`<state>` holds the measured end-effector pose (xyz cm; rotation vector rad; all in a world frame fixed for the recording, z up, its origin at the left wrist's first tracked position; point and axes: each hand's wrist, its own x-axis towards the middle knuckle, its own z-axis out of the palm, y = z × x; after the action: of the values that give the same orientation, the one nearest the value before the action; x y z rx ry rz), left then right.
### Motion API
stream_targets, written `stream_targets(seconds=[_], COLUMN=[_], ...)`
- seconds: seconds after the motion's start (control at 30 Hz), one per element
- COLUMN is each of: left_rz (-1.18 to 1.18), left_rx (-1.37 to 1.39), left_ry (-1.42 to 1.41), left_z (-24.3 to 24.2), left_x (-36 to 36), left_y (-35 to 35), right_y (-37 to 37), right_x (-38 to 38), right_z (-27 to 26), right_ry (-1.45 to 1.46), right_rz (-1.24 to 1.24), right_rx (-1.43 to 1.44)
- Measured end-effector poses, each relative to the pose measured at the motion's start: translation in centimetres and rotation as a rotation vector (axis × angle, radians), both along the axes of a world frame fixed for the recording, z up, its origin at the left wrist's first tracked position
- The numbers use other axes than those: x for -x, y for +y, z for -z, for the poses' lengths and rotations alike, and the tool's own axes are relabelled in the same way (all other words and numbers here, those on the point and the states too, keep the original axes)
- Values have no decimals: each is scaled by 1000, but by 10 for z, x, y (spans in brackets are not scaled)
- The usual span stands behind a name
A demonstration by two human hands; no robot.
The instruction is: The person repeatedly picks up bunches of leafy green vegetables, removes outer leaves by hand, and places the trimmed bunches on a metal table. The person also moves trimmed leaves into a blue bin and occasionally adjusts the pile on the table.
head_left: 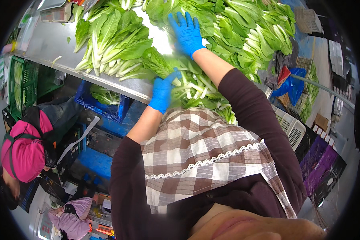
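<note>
My left hand [163,91], in a blue glove, grips a small leafy green head [158,63] near its pale base, with the leaves pointing away from me. Farther up the steel table [63,39], my right hand [186,33], also blue-gloved, lies palm down with fingers apart on a heap of leafy greens [228,30]. To the left of my hands is a pile of romaine-like greens [117,45], white stems towards me. Loose pale stalks and leaves [195,88] gather between my left hand and my checked apron [198,144].
A blue lined crate [108,112] with greens stands below the table's left edge, near green crates [24,84]. Two people [24,150] are at the left. On the right are a metal pole [321,90], a blue bag [294,85] and a white crate [291,127].
</note>
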<state>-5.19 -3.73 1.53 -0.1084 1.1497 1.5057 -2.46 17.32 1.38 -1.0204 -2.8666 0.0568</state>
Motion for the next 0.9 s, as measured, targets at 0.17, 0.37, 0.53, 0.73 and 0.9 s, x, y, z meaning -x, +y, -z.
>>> stream_targets(seconds=[0.17, 0.37, 0.53, 0.73, 0.9], left_rz=[8, 11, 6, -9, 12], left_rx=[48, 63, 55, 64, 52], left_ry=[-17, 2, 28, 14, 43], left_z=[-2, 4, 5, 11, 15], left_x=[2, 0, 0, 7, 10], left_y=[-13, -14, -14, -17, -17], right_y=[53, 99, 105, 108, 117], right_x=[-16, -27, -35, -95, -146], right_z=[3, -4, -57, -153, -199], right_ry=[-58, -275, 14, 138, -195], right_rz=[178, 116, 13, -294, -680], right_rx=[-151, 7, 77, 83, -247])
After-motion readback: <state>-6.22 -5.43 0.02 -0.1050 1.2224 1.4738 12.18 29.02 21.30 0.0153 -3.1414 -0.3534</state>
